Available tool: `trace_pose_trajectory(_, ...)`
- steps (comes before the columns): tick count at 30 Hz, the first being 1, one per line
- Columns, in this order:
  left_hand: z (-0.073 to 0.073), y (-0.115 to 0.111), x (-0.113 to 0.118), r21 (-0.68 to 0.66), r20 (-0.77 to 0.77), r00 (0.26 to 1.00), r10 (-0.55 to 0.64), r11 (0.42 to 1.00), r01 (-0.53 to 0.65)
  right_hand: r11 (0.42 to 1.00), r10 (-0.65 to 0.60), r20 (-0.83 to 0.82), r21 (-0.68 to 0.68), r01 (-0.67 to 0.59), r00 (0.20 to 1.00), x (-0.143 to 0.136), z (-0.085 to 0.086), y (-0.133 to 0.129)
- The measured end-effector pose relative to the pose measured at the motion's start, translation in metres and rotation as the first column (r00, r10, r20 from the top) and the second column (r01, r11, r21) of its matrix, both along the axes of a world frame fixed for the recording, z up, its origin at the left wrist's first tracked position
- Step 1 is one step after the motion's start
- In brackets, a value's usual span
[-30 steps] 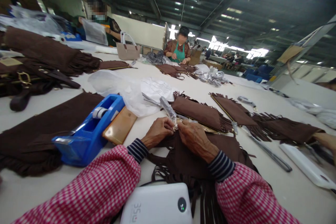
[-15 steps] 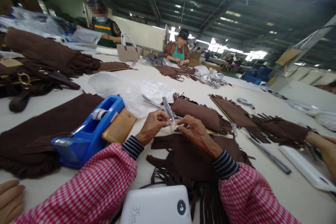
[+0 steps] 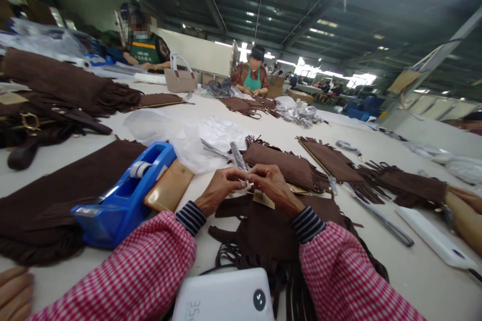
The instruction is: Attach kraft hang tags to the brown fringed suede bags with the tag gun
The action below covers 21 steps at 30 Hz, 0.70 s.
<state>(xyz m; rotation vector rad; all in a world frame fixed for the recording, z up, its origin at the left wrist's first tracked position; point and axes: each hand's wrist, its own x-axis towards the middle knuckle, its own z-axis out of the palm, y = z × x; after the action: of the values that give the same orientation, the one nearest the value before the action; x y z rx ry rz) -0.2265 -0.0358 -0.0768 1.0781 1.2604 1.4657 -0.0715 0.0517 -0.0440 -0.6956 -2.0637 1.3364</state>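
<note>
My left hand (image 3: pixel 226 188) and my right hand (image 3: pixel 273 185) meet fingertip to fingertip above a dark brown fringed bag (image 3: pixel 278 225). Both are closed in a pinch, and what lies between the fingers is too small and covered to name. A bit of white string or plastic (image 3: pixel 248 187) shows just under the fingertips. Below the right fingers a beige tag (image 3: pixel 263 199) lies over the bag's top edge. A grey plastic-wrapped strap (image 3: pixel 237 155) sticks up just behind my left fingertips. Scissors (image 3: pixel 215 148) lie beyond it.
A blue tape dispenser (image 3: pixel 128 195) and an orange-brown phone (image 3: pixel 169 185) are at left. A white power bank (image 3: pixel 226 295) is in front. More brown fringed bags (image 3: pixel 284 163) lie behind. Other people's hands (image 3: pixel 15 291) reach in at both edges; two co-workers (image 3: pixel 252 77) are opposite.
My hands have come together, the right one moving left to the left fingertips. The beige tag now shows below them. The wrapped strap leans lower behind the fingers.
</note>
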Motion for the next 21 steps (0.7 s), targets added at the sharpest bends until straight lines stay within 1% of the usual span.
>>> trace_pose_trajectory(2, 0.000, -0.001, 0.004, 0.012, -0.044, 0.998, -0.050, 0.999, 0.051, 0.999, 0.018, -0.010, 0.039, -0.018, 1.000, 0.001, -0.002, 0.002)
trace_pose_trajectory(3, 0.000, -0.002, 0.005, 0.018, -0.053, 0.997, -0.055, 0.998, 0.056, 0.998, 0.024, -0.008, 0.060, -0.024, 1.000, 0.001, -0.004, 0.003)
trace_pose_trajectory(7, 0.002, -0.003, 0.003, -0.019, -0.117, 0.992, -0.038, 0.999, 0.036, 0.987, -0.028, 0.048, 0.162, 0.020, 0.998, 0.005, -0.007, 0.007)
trace_pose_trajectory(9, 0.003, -0.004, 0.001, -0.036, -0.143, 0.988, -0.051, 0.998, 0.046, 0.980, -0.051, 0.080, 0.198, 0.034, 0.996, 0.007, -0.006, 0.009)
trace_pose_trajectory(13, 0.002, -0.004, -0.003, -0.022, -0.157, 0.987, -0.042, 0.999, 0.039, 0.962, -0.074, 0.096, 0.269, 0.046, 0.993, 0.011, -0.006, 0.012)
trace_pose_trajectory(15, 0.001, -0.003, -0.003, -0.013, -0.138, 0.990, -0.020, 1.000, 0.019, 0.955, -0.105, 0.113, 0.287, 0.069, 0.988, 0.013, -0.007, 0.012)
trace_pose_trajectory(18, 0.000, -0.001, -0.001, -0.020, -0.087, 0.996, -0.018, 1.000, 0.017, 0.960, -0.139, 0.147, 0.264, 0.096, 0.979, 0.015, -0.008, 0.013)
trace_pose_trajectory(21, 0.000, -0.001, -0.001, -0.003, 0.044, 0.998, -0.048, 0.999, 0.048, 0.951, -0.171, 0.159, 0.284, 0.121, 0.972, 0.018, -0.008, 0.015)
